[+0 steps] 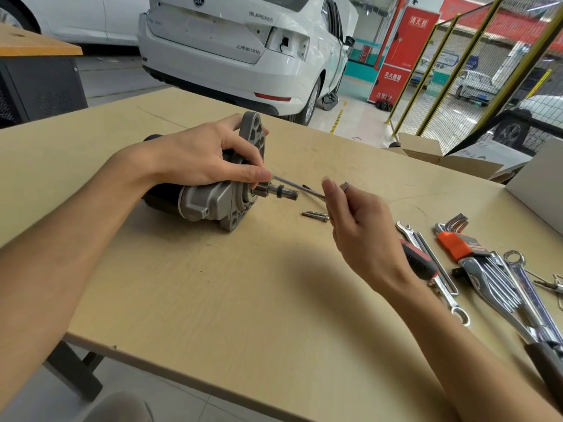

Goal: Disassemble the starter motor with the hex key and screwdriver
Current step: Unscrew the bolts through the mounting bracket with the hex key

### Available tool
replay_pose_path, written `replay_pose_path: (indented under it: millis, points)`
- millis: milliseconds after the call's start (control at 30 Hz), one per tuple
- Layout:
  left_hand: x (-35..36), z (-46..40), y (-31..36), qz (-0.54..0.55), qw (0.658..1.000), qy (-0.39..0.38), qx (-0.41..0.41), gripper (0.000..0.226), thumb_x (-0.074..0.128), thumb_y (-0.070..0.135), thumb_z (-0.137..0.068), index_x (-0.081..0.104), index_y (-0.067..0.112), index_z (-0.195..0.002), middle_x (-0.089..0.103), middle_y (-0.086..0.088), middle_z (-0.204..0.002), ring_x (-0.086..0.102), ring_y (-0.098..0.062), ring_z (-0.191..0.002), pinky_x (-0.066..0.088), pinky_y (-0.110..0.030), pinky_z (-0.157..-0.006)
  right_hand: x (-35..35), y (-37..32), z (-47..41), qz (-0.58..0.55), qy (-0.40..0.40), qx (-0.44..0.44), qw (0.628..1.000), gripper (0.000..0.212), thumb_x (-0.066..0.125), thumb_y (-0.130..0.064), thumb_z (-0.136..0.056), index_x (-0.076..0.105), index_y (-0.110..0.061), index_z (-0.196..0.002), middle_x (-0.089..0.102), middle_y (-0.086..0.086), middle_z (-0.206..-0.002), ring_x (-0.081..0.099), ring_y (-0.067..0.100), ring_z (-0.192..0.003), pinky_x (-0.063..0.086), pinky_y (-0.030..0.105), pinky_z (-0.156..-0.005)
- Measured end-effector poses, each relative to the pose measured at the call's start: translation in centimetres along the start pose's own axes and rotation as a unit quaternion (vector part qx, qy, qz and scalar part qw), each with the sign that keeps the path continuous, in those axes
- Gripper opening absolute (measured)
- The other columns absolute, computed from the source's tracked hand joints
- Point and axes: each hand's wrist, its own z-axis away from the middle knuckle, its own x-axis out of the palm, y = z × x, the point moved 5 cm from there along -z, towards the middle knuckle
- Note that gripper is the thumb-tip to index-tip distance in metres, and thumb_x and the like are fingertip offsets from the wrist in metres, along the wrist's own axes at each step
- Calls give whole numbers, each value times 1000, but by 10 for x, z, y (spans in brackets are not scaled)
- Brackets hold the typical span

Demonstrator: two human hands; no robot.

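Observation:
The starter motor [210, 202] lies on its side on the wooden table [213, 284], its shaft [278, 191] pointing right. My left hand [198, 156] grips the grey housing from above, thumb near the shaft's base. My right hand [359, 226] hovers right of the shaft and pinches a small dark metal ring [344, 186] between its fingertips. A thin metal rod [297, 187] runs between the two hands, behind the shaft. Two removed bolts [316, 215] lie on the table below the shaft. A red-and-black screwdriver [419, 260] and an orange-holdered hex key set [454, 239] lie at the right.
Several chrome wrenches [518, 287] and a ratchet lie at the table's right edge. An open cardboard box [441, 156] stands beyond the far right corner. A white car [237, 47] is parked behind the table, with a yellow mesh fence [457, 71] to its right.

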Motion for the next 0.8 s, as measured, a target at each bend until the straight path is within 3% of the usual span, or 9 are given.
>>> replay_pose_path:
  millis: [100, 267, 333, 400, 467, 633, 700, 800]
  points:
    - [0, 1, 1, -3, 1000, 1, -2, 24, 65, 62, -75, 77, 42, -80, 46, 23, -124, 44, 15, -117, 33, -12, -92, -2, -4, 2, 60, 37, -49, 996, 46, 44, -39, -100, 40, -9, -65, 39, -2, -52, 32, 20, -51, 33, 38, -53]
    - [0, 0, 0, -4, 1000, 7, -4, 27, 62, 65, -74, 76, 42, -77, 46, 35, -110, 42, 18, -117, 33, -16, -96, -1, -7, 5, 44, 65, -67, 995, 44, 42, -38, -103, 42, -15, -66, 39, -13, -48, 39, 9, -48, 28, 21, -50]
    - [-1, 0, 0, -2, 1000, 13, -3, 25, 63, 64, -74, 75, 42, -74, 47, 34, -111, 43, 12, -122, 34, -20, -102, 2, -5, 5, 19, 53, -34, 998, 53, 31, -48, -104, 43, -18, -62, 44, -11, -49, 41, 8, -50, 32, 26, -56]
    - [-1, 0, 0, -4, 1000, 14, -5, 26, 64, 64, -73, 75, 41, -74, 49, 20, -121, 45, 1, -128, 34, -26, -106, 4, -4, 6, -20, 44, 11, 999, 63, 20, -56, -102, 41, -18, -56, 43, -8, -48, 39, 14, -51, 36, 41, -58]
    - [-1, 0, 0, -4, 1000, 13, -7, 26, 64, 64, -73, 75, 41, -75, 50, 13, -124, 46, -4, -128, 35, -27, -107, 6, -3, 7, -90, 40, 54, 994, 67, 21, -52, -105, 36, -12, -54, 35, -5, -50, 34, 19, -53, 35, 48, -56]
    - [-1, 1, 0, 2, 1000, 13, -8, 24, 65, 63, -74, 75, 41, -75, 49, 23, -116, 46, 8, -120, 35, -21, -103, 11, 2, 8, -260, -7, 137, 956, 56, 37, -46, -104, 41, -6, -65, 28, -3, -53, 26, 13, -49, 28, 18, -42]
    - [-1, 0, 0, -1, 1000, 16, -7, 25, 65, 64, -73, 75, 41, -76, 50, 17, -121, 46, 1, -126, 35, -26, -107, 10, 2, 7, -280, -11, 133, 951, 55, 45, -46, -96, 40, -2, -63, 28, 0, -54, 27, 15, -49, 29, 17, -42]
    - [-1, 0, 0, -3, 1000, 17, -12, 27, 64, 66, -72, 75, 41, -77, 50, 10, -125, 48, -6, -125, 38, -32, -107, 9, 1, 7, -297, 4, 111, 948, 31, 48, -29, -88, 42, -10, -64, 34, -3, -53, 31, 15, -46, 30, 18, -41]
